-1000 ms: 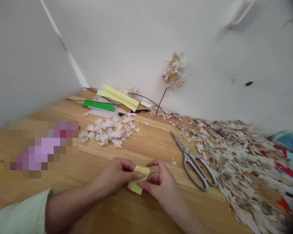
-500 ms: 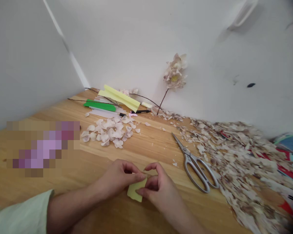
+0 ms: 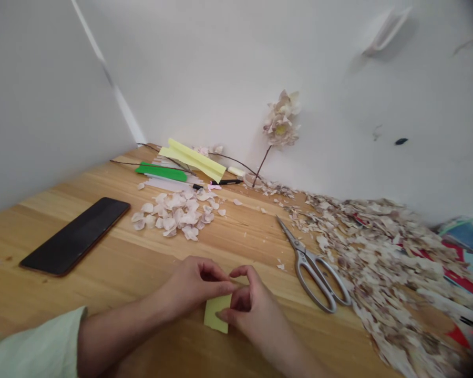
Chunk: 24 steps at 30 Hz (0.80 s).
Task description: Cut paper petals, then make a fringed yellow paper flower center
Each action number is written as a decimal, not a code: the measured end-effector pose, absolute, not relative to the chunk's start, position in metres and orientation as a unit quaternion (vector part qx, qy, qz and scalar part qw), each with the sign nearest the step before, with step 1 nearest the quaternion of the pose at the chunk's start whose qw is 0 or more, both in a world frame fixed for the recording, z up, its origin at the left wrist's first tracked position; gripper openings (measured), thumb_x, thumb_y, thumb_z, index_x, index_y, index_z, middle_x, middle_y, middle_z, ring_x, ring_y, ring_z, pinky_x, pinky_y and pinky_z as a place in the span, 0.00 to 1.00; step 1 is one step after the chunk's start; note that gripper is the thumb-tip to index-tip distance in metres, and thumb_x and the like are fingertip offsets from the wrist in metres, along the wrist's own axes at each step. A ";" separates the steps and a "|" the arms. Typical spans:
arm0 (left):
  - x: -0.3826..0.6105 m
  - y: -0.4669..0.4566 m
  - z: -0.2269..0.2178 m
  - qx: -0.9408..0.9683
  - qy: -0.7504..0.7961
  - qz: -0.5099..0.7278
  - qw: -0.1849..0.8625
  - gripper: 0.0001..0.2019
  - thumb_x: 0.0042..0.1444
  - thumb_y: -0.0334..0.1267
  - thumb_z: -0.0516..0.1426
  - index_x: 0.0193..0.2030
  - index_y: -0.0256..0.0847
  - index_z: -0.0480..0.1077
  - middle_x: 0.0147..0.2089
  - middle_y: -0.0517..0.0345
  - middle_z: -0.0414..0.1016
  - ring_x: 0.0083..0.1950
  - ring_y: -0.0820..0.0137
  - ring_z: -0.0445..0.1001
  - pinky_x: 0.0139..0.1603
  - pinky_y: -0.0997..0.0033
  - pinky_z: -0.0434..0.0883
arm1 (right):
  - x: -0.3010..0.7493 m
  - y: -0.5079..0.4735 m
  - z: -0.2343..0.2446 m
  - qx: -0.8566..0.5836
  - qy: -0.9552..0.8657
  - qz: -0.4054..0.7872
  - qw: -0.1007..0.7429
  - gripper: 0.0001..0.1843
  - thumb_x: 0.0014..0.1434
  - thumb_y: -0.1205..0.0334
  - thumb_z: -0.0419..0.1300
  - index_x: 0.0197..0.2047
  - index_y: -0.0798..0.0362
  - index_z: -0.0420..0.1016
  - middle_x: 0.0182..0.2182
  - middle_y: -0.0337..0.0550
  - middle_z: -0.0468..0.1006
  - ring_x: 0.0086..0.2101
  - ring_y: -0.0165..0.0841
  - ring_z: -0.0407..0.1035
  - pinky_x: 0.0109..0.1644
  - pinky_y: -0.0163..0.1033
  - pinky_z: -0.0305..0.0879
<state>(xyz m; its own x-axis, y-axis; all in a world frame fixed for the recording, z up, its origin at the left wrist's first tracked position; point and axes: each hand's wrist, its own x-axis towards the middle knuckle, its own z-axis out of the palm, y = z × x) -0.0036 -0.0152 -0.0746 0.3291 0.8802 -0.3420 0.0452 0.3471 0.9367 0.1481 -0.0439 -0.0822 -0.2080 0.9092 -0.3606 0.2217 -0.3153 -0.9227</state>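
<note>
Yellow paper is the star here, a small piece held low between the hands, toward the near edge of the tabletop and about midway along it. Its lower end looks like it's down on the wood, but I can't swear it's touching. The right hand is curled around it with the fingers pressing on its face, so that one's clearly gripping. The left hand comes in from a pale green sleeve, fingers bunched into a pinch, with the tips meeting the right hand just above the paper. The top of the paper is hidden there, so I can't tell if the left is actually holding it.

Looks thin and nearly weightless, soft enough to crease if you squeeze hard, so I'd take it by the edges with the finger pads rather than clench it.

Steel scissors lie closed just right of the hands, and a big heap of paper scraps covers the right end of the tabletop. Behind the hands sits a pile of pale pink petals, with a black phone near the left edge. Along the back edge are a folded yellow strip, a green strip, a black pen and a petal flower on a thin stem
</note>
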 end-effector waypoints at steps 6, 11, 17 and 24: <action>-0.001 -0.018 -0.078 0.483 0.475 0.328 0.658 0.10 0.37 0.41 0.64 0.19 0.36 0.72 0.20 0.61 0.72 0.24 0.73 0.66 0.28 0.73 0.60 | 0.147 -0.044 -0.087 -0.548 -0.512 0.587 0.304 0.29 0.39 0.74 0.62 0.44 0.47 0.57 0.17 0.25 0.69 0.21 0.29 0.66 0.25 0.32 0.57; 0.000 -0.019 -0.079 0.492 0.465 0.378 0.632 0.09 0.39 0.40 0.63 0.20 0.37 0.71 0.22 0.61 0.71 0.25 0.73 0.65 0.30 0.73 0.61 | 0.148 -0.041 -0.082 -0.553 -0.518 0.580 0.298 0.29 0.40 0.75 0.62 0.44 0.47 0.58 0.19 0.26 0.70 0.23 0.30 0.68 0.27 0.33 0.58; -0.001 -0.016 -0.078 0.465 0.467 0.350 0.665 0.16 0.44 0.50 0.60 0.25 0.36 0.74 0.24 0.60 0.72 0.27 0.72 0.66 0.31 0.72 0.61 | 0.149 -0.042 -0.082 -0.557 -0.509 0.579 0.309 0.29 0.40 0.75 0.63 0.44 0.48 0.59 0.18 0.25 0.70 0.23 0.30 0.68 0.27 0.33 0.58; -0.006 -0.016 -0.078 0.451 0.478 0.349 0.668 0.16 0.39 0.50 0.64 0.22 0.37 0.70 0.22 0.62 0.70 0.25 0.73 0.65 0.29 0.73 0.60 | 0.154 -0.042 -0.079 -0.552 -0.493 0.580 0.341 0.28 0.42 0.71 0.63 0.45 0.47 0.57 0.18 0.26 0.70 0.23 0.31 0.70 0.28 0.35 0.60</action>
<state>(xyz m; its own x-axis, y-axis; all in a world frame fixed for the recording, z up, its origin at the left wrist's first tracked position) -0.0059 -0.0159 -0.0778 0.3006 0.8972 -0.3236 -0.0355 0.3496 0.9362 0.1541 -0.0421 -0.0794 -0.1585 0.9392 -0.3047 0.1483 -0.2825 -0.9477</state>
